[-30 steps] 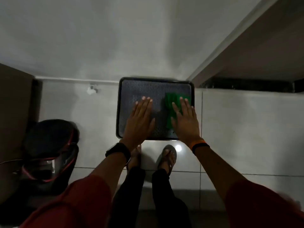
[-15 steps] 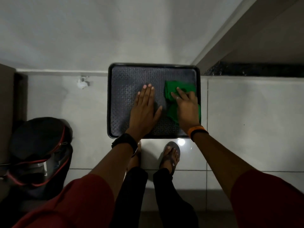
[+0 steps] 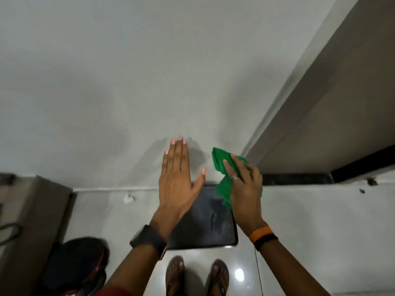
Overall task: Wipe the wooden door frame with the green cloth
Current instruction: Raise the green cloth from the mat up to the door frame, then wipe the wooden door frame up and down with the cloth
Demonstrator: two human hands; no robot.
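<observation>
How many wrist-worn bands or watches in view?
2. A dark watch on the left wrist, an orange-and-black band on the right wrist. Sleeves may hide more.

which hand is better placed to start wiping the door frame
Right. The right hand already grips the green cloth in its fingers and is raised close to the door frame on that side. The left hand is flat, empty and farther from the frame.

Dim, soft blur; glare spot on floor.
</observation>
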